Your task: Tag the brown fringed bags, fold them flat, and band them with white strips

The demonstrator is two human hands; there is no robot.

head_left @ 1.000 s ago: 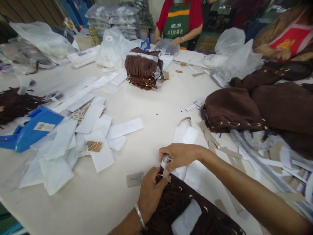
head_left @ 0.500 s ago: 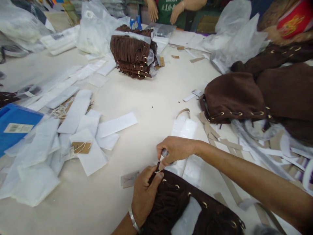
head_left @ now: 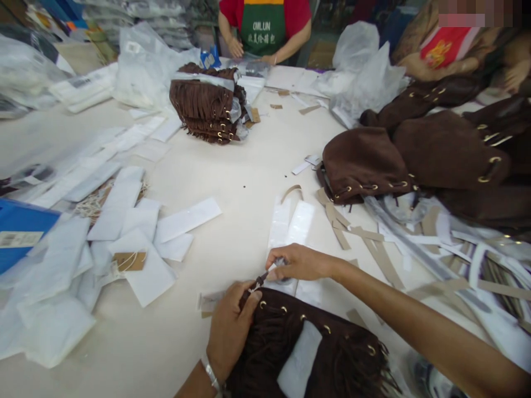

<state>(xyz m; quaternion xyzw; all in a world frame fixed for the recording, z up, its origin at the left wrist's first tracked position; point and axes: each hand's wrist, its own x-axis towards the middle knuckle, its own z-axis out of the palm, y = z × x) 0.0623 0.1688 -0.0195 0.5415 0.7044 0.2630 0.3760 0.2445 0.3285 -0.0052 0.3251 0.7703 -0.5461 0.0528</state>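
Observation:
A dark brown fringed bag (head_left: 340,337) with gold eyelets along its top edge lies at the front of the table. My left hand (head_left: 230,323) is closed on its upper left corner, thumb on top. My right hand (head_left: 301,262) pinches the end of a short brown strap (head_left: 260,279) that runs out from under my left thumb. Something small and whitish shows at my right fingertips, and a bit of clear plastic (head_left: 282,265) bulges beside them; what it belongs to is partly hidden. A strip of white wrapping (head_left: 301,356) lies across the bag's fringe.
White packing sheets (head_left: 141,271) and a brown tag (head_left: 129,261) lie left, beside a blue box (head_left: 25,232). A wrapped fringed bag (head_left: 203,105) stands farther back. Brown bags (head_left: 365,160) and paper strips (head_left: 381,260) crowd the right. Co-workers, one in a green apron (head_left: 263,33), stand opposite.
The view has tilted up and shifted right. My hands have drawn slightly apart, and more of the strap shows between them. The co-worker opposite has lowered their hands to the table.

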